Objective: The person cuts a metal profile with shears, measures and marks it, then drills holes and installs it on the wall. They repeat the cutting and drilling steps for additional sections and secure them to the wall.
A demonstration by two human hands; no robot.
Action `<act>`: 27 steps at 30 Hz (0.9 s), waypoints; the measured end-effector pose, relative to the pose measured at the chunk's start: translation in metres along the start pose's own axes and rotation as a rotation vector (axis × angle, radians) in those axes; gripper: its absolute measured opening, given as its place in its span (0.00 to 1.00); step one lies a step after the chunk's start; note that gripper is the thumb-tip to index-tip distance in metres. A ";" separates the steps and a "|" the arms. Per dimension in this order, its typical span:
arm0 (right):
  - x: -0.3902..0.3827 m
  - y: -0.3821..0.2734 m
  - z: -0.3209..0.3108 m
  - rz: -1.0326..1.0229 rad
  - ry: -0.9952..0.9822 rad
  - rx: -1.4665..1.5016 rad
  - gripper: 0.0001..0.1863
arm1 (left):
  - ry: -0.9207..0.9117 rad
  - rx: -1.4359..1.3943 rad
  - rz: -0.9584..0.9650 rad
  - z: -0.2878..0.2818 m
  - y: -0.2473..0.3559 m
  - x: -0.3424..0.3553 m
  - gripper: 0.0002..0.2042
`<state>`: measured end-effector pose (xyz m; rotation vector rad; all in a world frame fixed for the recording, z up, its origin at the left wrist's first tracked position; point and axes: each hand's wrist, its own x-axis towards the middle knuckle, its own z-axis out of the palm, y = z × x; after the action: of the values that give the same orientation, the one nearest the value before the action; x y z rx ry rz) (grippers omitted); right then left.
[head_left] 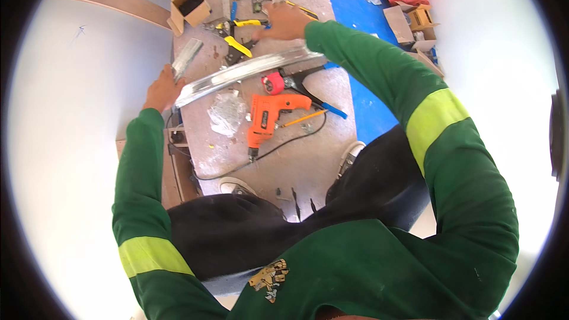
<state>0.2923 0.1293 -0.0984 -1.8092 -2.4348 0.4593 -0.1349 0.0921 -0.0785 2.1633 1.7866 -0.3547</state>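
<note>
A long silvery metal channel [237, 73] lies slantwise across the worktable. My left hand [163, 89] is closed at its left end, the fingertips partly hidden, beside a short metal strip [187, 58]. Beyond the channel's right half my right hand [285, 21] reaches over the tools, fingers apart. Its fingertips are close to a black angular tool [259, 2], and its thumb is near black-and-yellow snips [238, 49]; I cannot tell whether it touches either. On the near side of the channel lie an orange drill [267, 117], a red-and-black round tool [274, 83] and blue-handled pliers [333, 109].
A crumpled clear plastic bag [227, 114] and a yellow pencil [303, 118] flank the drill, whose black cord curls over the worktable [207, 157]. An opened cardboard box [191, 5] stands at the far left edge. Blue sheeting [379, 120] and more boxes [400, 24] are to the right.
</note>
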 end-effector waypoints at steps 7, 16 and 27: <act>0.059 -0.085 0.057 0.087 -0.123 0.022 0.84 | 0.112 -0.245 0.068 -0.021 0.029 -0.019 0.43; 0.022 -0.043 -0.011 0.109 -0.342 0.106 0.42 | 0.186 -0.891 -0.071 -0.043 0.032 -0.019 0.39; -0.138 0.015 -0.099 -0.170 0.156 0.508 0.39 | 0.321 -0.766 0.364 -0.116 0.158 0.006 0.36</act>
<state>0.3713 0.0222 0.0077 -1.3623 -2.0938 0.7983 0.0204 0.1155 0.0389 1.9486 1.2936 0.6863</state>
